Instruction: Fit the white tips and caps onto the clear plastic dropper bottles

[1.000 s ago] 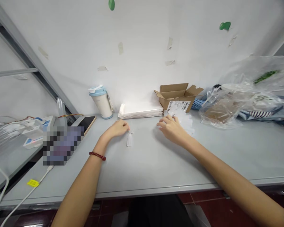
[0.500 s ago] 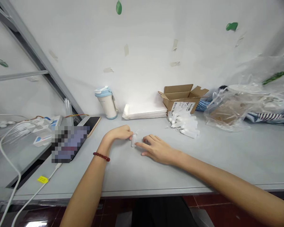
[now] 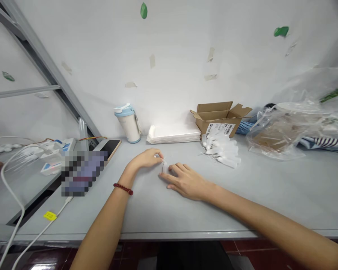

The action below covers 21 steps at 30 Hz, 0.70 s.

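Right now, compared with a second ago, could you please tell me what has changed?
The right hand has moved left and nearer the person, from the pile of translucent pieces to the single translucent piece. The left hand remains at that piece's far end. The cup and cardboard box stayed put.

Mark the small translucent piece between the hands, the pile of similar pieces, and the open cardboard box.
Small translucent piece (image 3: 165, 167), head view, exposed body.
Pile of translucent pieces (image 3: 222, 148), head view, middle of the heap.
Open cardboard box (image 3: 221, 121), head view, upper front panel.
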### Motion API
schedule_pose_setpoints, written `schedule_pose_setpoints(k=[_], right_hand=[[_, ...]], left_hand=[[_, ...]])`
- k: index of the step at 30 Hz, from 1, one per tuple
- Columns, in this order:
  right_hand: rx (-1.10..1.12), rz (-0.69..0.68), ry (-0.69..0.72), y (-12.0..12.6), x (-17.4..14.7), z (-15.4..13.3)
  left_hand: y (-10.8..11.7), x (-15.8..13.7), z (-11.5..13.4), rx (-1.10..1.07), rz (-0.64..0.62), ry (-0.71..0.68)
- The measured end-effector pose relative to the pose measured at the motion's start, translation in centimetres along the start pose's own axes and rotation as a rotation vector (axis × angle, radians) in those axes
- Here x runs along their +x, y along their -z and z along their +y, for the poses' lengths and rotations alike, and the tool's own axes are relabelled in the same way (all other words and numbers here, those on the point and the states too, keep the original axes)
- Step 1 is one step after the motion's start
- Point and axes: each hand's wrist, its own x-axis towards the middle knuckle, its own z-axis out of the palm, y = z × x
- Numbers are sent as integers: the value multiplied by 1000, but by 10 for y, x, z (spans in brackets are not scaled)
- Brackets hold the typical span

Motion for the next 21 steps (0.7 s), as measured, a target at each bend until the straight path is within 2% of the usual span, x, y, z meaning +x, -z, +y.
schedule_pose_setpoints(k=[9,16,21], right_hand=[[8,24,-39,-4,-1,0],[-22,60,-93,-6,-3,1],[-66,68,-134,-7,-5,4]], left_hand=[[-1,-6,20,18,-86,15],[-3,-5,17,52,38,37],[-7,-2,14,62,47,42]])
